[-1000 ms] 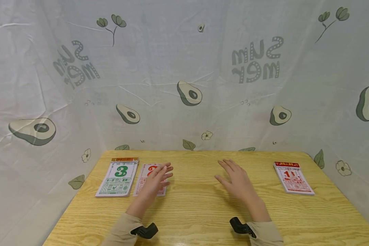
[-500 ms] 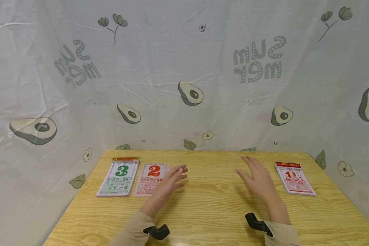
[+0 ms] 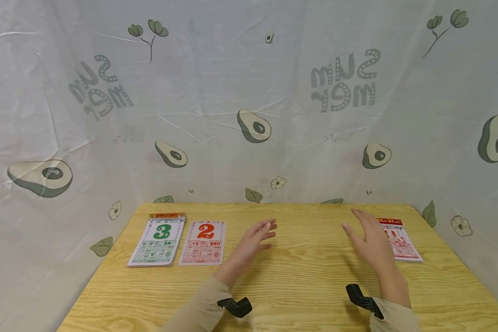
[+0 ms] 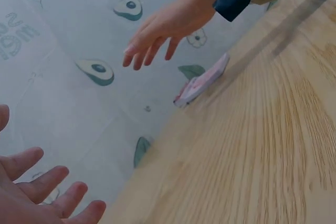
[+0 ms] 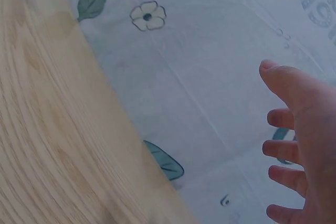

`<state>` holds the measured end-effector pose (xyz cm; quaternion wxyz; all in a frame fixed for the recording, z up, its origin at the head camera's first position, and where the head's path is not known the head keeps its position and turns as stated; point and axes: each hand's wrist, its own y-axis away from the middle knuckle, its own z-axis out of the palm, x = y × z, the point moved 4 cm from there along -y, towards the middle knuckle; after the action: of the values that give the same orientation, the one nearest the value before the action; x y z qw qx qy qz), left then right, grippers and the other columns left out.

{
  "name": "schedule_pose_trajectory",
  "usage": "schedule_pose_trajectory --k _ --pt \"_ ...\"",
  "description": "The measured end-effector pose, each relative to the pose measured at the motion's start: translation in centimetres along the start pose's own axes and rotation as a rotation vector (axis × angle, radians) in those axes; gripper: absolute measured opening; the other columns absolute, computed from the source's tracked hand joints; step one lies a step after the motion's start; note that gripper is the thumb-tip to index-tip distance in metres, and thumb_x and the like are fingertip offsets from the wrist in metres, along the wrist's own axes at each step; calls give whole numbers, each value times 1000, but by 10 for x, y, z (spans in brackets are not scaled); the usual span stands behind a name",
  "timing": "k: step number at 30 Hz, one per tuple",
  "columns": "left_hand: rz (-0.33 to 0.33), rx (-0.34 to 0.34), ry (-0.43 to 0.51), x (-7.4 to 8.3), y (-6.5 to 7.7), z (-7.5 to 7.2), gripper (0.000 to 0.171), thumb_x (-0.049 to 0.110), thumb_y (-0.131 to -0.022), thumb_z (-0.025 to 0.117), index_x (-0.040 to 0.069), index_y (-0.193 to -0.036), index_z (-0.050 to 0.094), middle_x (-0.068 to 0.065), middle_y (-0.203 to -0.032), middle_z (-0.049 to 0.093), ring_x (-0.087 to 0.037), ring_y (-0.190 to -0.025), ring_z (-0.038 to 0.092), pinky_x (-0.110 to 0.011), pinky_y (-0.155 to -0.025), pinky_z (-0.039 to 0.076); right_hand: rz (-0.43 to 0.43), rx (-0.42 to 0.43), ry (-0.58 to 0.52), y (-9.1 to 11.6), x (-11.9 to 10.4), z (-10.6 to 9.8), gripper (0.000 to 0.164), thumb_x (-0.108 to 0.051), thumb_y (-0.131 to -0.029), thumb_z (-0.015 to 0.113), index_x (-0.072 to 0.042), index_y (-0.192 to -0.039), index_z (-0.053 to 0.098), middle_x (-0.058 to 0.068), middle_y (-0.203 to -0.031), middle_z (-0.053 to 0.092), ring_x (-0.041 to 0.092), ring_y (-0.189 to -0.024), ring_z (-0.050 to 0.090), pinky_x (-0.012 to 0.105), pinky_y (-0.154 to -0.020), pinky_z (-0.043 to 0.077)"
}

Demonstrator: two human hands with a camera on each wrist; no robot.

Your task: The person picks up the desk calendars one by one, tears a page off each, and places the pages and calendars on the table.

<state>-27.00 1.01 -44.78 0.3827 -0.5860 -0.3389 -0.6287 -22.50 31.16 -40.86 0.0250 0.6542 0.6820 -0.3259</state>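
My left hand is held over the middle of the table, holding nothing, with its fingers spread and pointing right. My right hand is raised at the right, its thumb apart from the extended fingers and nothing in its grasp. In the head view it overlaps a tear-off calendar with a red header and a red date, partly hidden behind it. The left wrist view shows that calendar lying on the table below the hand. At the left lie a thick calendar pad showing a green 3 and a calendar sheet showing a red 2.
The wooden table ends at the back against a pale curtain printed with avocados, flowers and mirrored lettering. The curtain also hangs along both sides. A black wrist device sits on my left sleeve, and another wrist device on my right.
Both hands have moved to the right. The left hand has come away from over the red 2 sheet, uncovering it, and the right hand now overlaps the right calendar. The calendars have stayed put.
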Motion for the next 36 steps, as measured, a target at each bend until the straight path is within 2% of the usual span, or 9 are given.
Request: schedule_pose_trajectory --k 13,21,28,36 --pt "-11 -37 52 3 -26 49 53 51 -100 45 17 -141 49 -13 -147 47 -38 -137 41 -54 -108 39 94 36 -64 9 38 -22 63 -39 -102 47 -3 -151 31 33 -149 33 59 -132 28 75 -100 22" --pt "-20 -72 100 4 -44 83 50 47 -102 43 17 -140 51 -11 -144 51 -38 -136 43 -56 -108 39 111 71 -61 15 60 -33 60 -31 -102 47 5 -147 32 39 -143 36 61 -128 32 72 -100 26" --pt "-60 -82 152 5 -54 108 48 47 -101 44 18 -138 53 -10 -142 53 -33 -134 47 -56 -108 38 220 36 -77 25 81 -41 64 -36 -104 40 4 -152 21 40 -148 25 62 -134 22 73 -105 19" --pt "-90 -106 228 0 -64 130 48 48 -101 45 19 -138 52 -8 -142 54 -35 -136 45 -57 -109 36 343 47 -114 39 104 -50 65 -36 -105 35 3 -153 16 39 -152 18 60 -139 15 72 -107 15"
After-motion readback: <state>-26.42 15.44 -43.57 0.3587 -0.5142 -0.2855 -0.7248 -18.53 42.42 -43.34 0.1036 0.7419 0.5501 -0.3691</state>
